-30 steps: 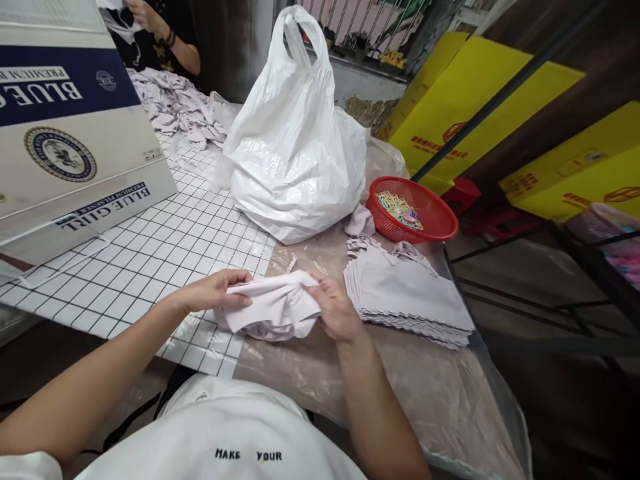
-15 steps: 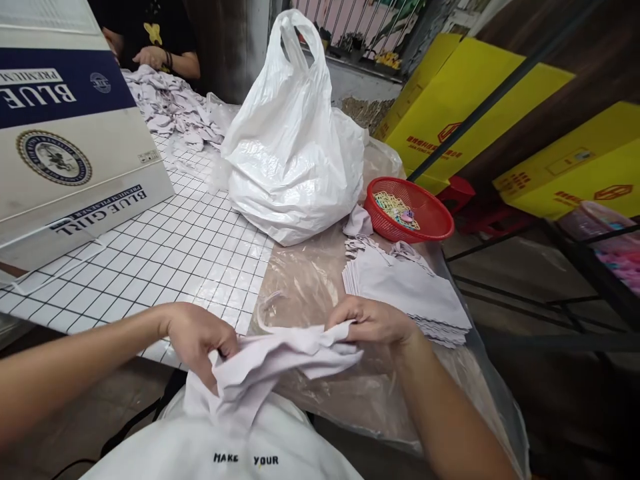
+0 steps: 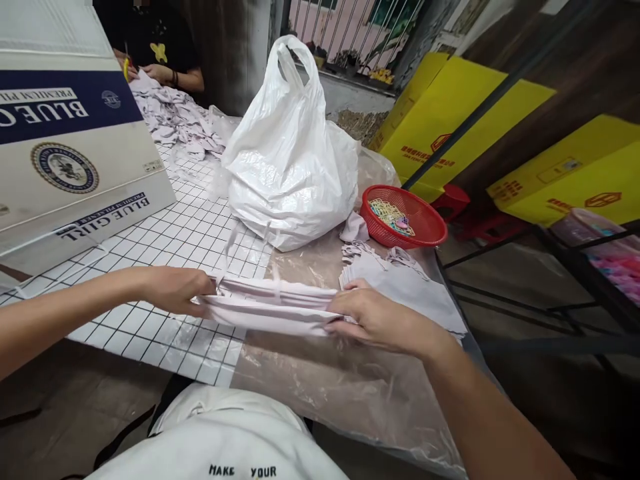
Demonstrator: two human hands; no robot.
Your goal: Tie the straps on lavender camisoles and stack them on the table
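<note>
A pale lilac cloth pouch (image 3: pixel 273 320) is stretched sideways over the near edge of the table. Its left end is gripped by my left hand (image 3: pixel 183 291), fingers curled into the cloth. At the other end my right hand (image 3: pixel 373 313) pinches the fabric between thumb and fingers. Two layers of the pouch stand apart, and blurred thin cords rise above it. Just beyond my right hand lies a neat stack of similar pale cloth pouches (image 3: pixel 395 283), with cords bunched along the far side.
A full white plastic bag (image 3: pixel 295 180) stands mid-table beside a red basket (image 3: pixel 425 223) holding small colourful pieces. At left is a Blue Girl carton (image 3: pixel 75 147). A co-worker's hands (image 3: pixel 159 73) are at a heap of pale cloth (image 3: pixel 180 117). Yellow boxes (image 3: pixel 460 120) stand at right.
Both hands have moved up and away from my lap, carrying the cloth pouch over the table. The bunched fabric is now pulled out straight between them.
</note>
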